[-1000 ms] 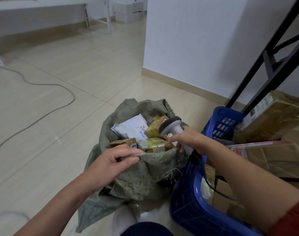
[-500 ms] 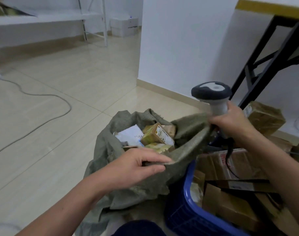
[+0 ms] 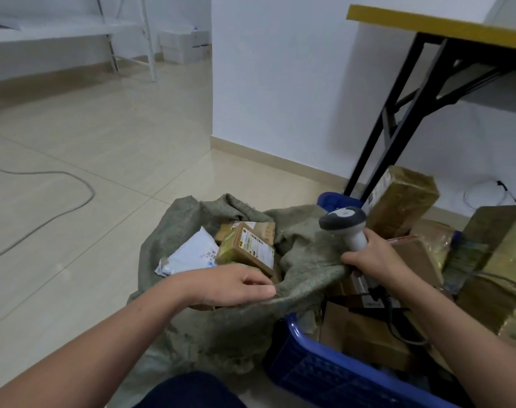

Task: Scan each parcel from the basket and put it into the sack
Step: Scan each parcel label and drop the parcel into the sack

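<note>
**A:** Which step is the person working on?

**B:** They are holding open the mouth of the grey-green woven sack point(image 3: 209, 334), which is sitting at the lower centre of the frame. The left hand point(image 3: 230, 285) is curling its fingers over the near rim and pinching the cloth. The right hand point(image 3: 371, 260) is gripping the handle of the grey-and-white handheld scanner point(image 3: 343, 222), and it seems to be catching the sack's right edge as well.

**A:** So nothing is being scanned?

**B:** Neither hand is carrying a parcel. I am reading this as the gap between parcels, with the sack being readied.

**A:** What is the next move asking for?

**B:** One hand needs freeing, probably the left. It would be reaching into the blue plastic basket point(image 3: 318, 369) at the lower right, lifting a parcel and turning its label towards the scanner.

**A:** How are the parcels looking?

**B:** A small brown cardboard box point(image 3: 248, 248) with a white label is lying tilted on top inside the sack, touching a white plastic mailer point(image 3: 192, 254) on its left. The tape-wrapped brown parcels point(image 3: 404, 201) are piling above the basket's rim, so plenty are still waiting.
</note>
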